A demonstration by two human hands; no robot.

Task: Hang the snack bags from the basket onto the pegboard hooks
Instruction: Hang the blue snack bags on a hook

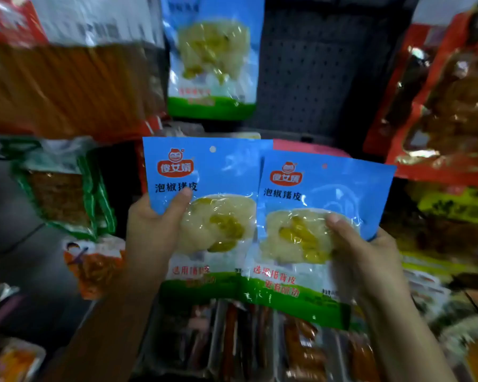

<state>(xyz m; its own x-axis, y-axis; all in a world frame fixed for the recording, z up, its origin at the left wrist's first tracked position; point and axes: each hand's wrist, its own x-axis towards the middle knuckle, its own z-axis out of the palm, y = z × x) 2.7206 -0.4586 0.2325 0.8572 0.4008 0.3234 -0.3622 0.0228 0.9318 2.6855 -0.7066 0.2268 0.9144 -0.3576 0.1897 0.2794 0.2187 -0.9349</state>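
Before the pegboard (315,64), hands (both gripping) hold two blue bags: left hand (152,230), left bag (204,216), right hand (364,257), right bag (315,230)

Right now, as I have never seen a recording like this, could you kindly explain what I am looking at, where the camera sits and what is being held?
There is no machine here. A person wears one wide-angle camera on the head, looking forward and down at their own two bare hands.

The left hand grips one blue snack bag; the right hand grips a second, matching bag that overlaps the first one's edge. Each has a small hanging hole near the top.

Behind them is a dark pegboard where a third blue bag of the same kind already hangs among other blurred snack packets. More packets lie below the hands.
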